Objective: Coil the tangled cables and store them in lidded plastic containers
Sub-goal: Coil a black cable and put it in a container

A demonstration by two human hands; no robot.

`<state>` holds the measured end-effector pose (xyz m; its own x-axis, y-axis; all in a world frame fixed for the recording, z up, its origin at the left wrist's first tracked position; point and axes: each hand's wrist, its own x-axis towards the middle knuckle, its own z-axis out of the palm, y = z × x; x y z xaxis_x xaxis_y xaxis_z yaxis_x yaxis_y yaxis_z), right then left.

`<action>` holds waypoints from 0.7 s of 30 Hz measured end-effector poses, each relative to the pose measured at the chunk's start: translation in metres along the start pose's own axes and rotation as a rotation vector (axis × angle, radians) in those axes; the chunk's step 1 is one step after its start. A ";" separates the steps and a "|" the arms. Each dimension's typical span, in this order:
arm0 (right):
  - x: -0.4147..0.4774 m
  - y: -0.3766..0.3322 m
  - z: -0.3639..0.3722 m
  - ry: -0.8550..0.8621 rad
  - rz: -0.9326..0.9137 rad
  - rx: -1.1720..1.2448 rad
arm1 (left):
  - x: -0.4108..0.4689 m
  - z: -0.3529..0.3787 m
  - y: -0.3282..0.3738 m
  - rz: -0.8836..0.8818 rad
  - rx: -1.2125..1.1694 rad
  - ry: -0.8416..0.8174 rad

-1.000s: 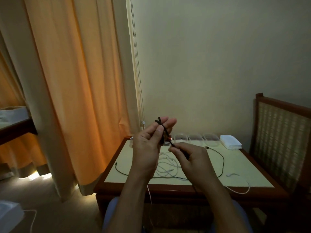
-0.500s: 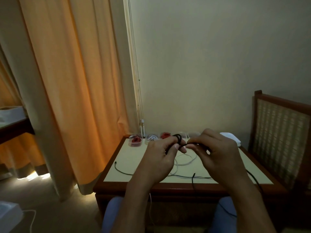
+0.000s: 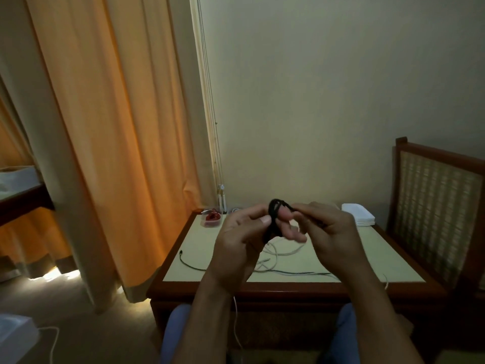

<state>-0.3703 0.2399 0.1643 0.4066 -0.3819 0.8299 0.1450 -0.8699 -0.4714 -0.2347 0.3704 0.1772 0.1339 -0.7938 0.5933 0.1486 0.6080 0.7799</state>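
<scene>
The black cable (image 3: 273,222) stands as an upright coil, gripped round the curled fingers of the left hand (image 3: 236,248); the right hand (image 3: 332,232) (just beside, rightward) pinches its free strand.

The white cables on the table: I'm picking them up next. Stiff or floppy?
Probably floppy: the white cables lie in loose curves on the table. Likely to snag, since their loops cross. Seemingly light, being thin strands.
</scene>
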 end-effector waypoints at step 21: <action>-0.004 -0.034 -0.019 -0.036 -0.159 -0.238 | 0.015 -0.008 0.010 0.127 0.652 0.385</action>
<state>-0.3937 0.2646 0.1828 0.4278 -0.2273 0.8748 -0.0045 -0.9684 -0.2494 -0.2231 0.3649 0.1924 0.4608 -0.5845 0.6678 -0.4822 0.4668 0.7413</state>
